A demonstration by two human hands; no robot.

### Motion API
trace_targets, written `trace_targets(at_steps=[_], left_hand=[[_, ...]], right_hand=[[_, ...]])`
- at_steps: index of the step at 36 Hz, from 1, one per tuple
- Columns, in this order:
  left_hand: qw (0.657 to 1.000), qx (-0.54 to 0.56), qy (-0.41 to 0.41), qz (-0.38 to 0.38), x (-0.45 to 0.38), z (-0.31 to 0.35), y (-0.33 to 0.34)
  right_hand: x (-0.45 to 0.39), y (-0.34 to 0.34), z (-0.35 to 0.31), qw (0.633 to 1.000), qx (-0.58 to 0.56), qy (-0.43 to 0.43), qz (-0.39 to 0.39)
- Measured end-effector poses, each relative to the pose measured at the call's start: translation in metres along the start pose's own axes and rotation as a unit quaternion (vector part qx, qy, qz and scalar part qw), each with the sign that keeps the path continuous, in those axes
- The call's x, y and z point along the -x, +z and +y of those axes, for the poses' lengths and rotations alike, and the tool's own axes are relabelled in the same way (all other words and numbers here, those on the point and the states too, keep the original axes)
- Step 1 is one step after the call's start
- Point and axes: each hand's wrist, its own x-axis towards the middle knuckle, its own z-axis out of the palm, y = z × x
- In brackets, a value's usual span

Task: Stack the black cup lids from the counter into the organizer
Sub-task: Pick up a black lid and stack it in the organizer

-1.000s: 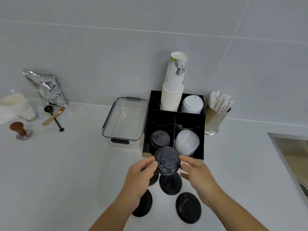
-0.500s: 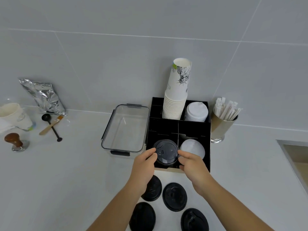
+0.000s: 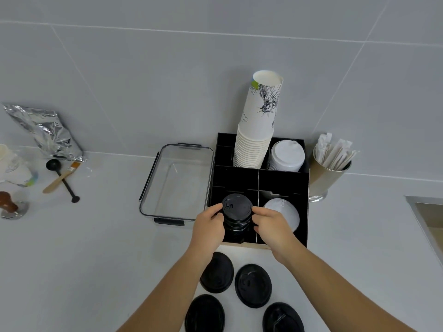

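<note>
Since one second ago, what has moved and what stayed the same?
Both hands, left hand and right hand, carried the black lid forward and down onto the lid stack in the organizer; they still pinch it. Four loose lids on the counter stayed put.

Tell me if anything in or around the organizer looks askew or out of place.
The tall stack of paper cups in the organizer's back left compartment leans to the right rather than standing straight. The white lids in the front right compartment lie tilted, not flat. Four black lids lie loose on the counter.
</note>
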Motion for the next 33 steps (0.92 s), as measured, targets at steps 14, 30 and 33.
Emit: trace_targets(at_steps=[14, 30, 33], left_hand=[[0.999, -0.038, 0.008, -0.006, -0.009, -0.020, 0.001], [0.999, -0.037, 0.007, -0.008, -0.003, -0.023, 0.001], [0.999, -0.038, 0.008, -0.015, -0.003, -0.022, 0.002]], right_hand=[[-0.020, 0.001, 0.018, 0.999, -0.035, -0.001, -0.027], [-0.010, 0.003, 0.014, 0.999, 0.037, 0.003, -0.028], [-0.010, 0.005, 0.013, 0.999, 0.034, -0.002, -0.021]])
